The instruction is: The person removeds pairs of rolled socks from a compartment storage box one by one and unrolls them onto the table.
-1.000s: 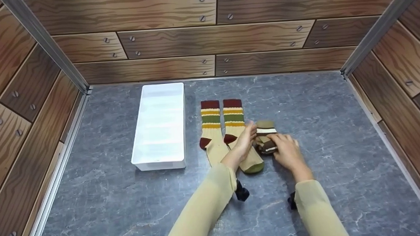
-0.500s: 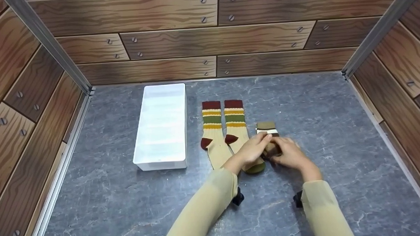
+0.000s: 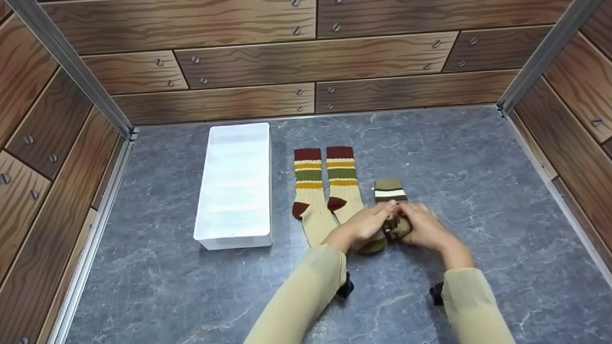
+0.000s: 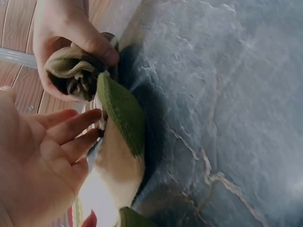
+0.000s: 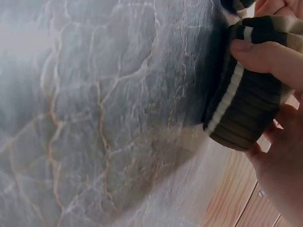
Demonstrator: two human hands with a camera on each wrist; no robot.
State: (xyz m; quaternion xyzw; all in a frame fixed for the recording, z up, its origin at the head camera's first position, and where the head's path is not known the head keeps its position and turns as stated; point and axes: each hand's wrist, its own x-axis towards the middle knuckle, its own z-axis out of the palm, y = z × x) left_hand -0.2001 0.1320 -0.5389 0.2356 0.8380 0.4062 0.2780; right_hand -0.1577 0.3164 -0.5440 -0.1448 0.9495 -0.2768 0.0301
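A brown sock bundle [image 3: 398, 227] with white stripes is partly rolled up from its toe end; its tan cuff [image 3: 389, 184] lies flat beyond the hands. My right hand [image 3: 426, 227] grips the roll, thumb on the near side, as the right wrist view shows on the ribbed brown roll [image 5: 241, 101]. My left hand [image 3: 365, 224] is at the roll's left side, its fingers fairly straight in the left wrist view and close to the rolled sock [image 4: 75, 71]; whether they touch it is hard to tell. Beneath the left hand lies a cream striped sock [image 3: 343, 186].
A second cream striped sock [image 3: 309, 187] lies parallel to the first, both with maroon cuffs and heels. Left of them stands a long white box [image 3: 233, 240] with compartments. Wood-patterned walls [image 3: 242, 100] enclose the grey marbled surface [image 3: 152, 279] on three sides.
Both hands have come together round the brown sock bundle. The left hand has moved from its upper left side down to the roll, which is now thicker and rounder.
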